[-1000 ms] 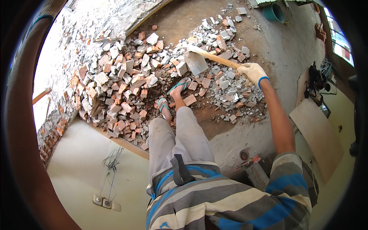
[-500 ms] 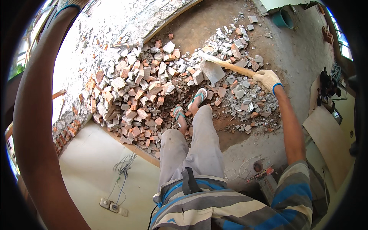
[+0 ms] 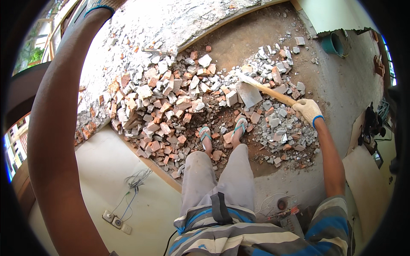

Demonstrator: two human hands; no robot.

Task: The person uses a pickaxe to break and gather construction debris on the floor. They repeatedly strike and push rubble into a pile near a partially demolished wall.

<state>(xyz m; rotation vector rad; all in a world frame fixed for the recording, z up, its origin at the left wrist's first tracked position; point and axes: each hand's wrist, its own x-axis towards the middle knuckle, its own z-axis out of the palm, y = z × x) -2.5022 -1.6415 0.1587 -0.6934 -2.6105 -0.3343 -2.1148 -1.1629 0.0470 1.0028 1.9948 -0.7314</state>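
My right hand (image 3: 308, 111), in a cream knitted glove with a blue cuff, is closed round the wooden handle of a hoe (image 3: 277, 95). Its flat grey blade lies against the rubble (image 3: 171, 102), beside a pale block. My left hand (image 3: 102, 4), gloved the same way, is raised at the top left; the upper edge cuts it off and its fingers are hidden. Broken bricks and grey mortar chunks spread around my feet, which are in flip-flops (image 3: 241, 123). A heap of smaller grey fragments (image 3: 279, 123) lies just below the hoe's handle.
A broken, whitish wall edge (image 3: 141, 25) runs along the upper left. At the upper right stands a green bucket (image 3: 332, 44). Sockets with cables (image 3: 116, 221) are on the pale wall at lower left. Loose wire and tools (image 3: 286, 212) lie near my right side.
The whole view has shifted, so the scene sits farther right and lower. The hoe rests at the same spot on the rubble, still in my right hand. My left arm stays raised.
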